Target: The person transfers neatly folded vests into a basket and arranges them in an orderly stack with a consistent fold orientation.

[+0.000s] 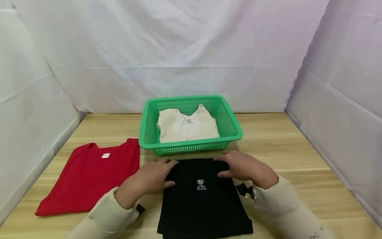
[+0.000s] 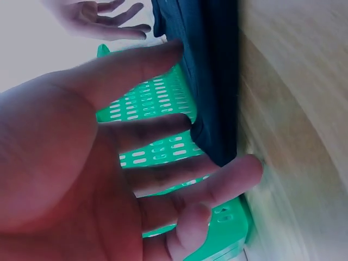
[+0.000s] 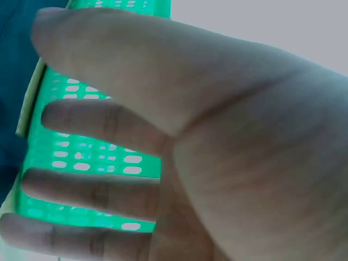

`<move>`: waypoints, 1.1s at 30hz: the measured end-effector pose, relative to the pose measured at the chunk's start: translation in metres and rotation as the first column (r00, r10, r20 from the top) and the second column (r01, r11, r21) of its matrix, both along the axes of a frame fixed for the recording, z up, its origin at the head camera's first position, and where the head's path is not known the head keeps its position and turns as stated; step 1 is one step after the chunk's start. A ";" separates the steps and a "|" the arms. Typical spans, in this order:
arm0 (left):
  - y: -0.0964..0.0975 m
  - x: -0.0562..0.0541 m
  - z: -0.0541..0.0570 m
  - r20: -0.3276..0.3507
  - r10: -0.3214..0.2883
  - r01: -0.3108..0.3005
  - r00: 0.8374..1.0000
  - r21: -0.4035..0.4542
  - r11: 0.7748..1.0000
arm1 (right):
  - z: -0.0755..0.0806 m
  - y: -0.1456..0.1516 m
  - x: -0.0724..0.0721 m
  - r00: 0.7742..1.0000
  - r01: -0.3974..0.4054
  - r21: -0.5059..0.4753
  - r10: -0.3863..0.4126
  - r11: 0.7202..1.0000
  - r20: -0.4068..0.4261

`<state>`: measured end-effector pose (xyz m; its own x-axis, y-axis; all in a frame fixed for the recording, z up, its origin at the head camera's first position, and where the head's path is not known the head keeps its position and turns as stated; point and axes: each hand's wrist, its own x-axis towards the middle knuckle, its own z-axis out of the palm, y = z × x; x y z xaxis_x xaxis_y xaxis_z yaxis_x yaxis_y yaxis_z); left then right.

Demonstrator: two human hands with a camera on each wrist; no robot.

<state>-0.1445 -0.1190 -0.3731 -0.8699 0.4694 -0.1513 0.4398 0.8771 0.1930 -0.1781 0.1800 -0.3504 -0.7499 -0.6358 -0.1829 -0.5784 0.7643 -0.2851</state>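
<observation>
A folded black garment (image 1: 203,205) lies flat in front of me, a white printed label near its upper middle. My left hand (image 1: 153,176) touches its upper left edge with fingers spread and fairly straight. On the opposite side, my right hand (image 1: 246,167) rests at the upper right corner, thumb apart from the fingers. The left wrist view shows the left fingertips against the side of the dark cloth (image 2: 209,87). In the right wrist view the right fingers (image 3: 103,198) extend toward the cloth's edge; neither hand visibly pinches it.
Just beyond the black garment stands a green plastic basket (image 1: 191,146) with a folded beige garment (image 1: 206,124) inside. A red scoop-necked top (image 1: 89,186) lies on the wooden table (image 1: 286,146) at the left. White cloth walls (image 1: 194,83) enclose the back and sides.
</observation>
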 end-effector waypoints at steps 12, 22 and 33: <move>0.001 -0.005 -0.006 0.016 -0.025 0.025 1.000 0.009 1.000 | -0.017 0.009 -0.017 1.000 -0.008 -0.005 0.008 1.000 0.029; -0.001 -0.010 -0.010 0.040 0.003 -0.004 0.999 0.024 1.000 | -0.029 0.013 -0.022 0.995 0.051 -0.024 -0.048 0.998 0.092; -0.001 -0.011 -0.012 0.054 0.013 -0.019 0.998 0.106 0.994 | -0.028 0.010 -0.023 0.994 0.010 -0.062 -0.003 0.998 0.109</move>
<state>-0.1558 -0.1197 -0.3855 -0.8694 0.4717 -0.1468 0.4128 0.8569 0.3085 -0.2015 0.1899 -0.3779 -0.7320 -0.6434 -0.2241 -0.5363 0.7470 -0.3929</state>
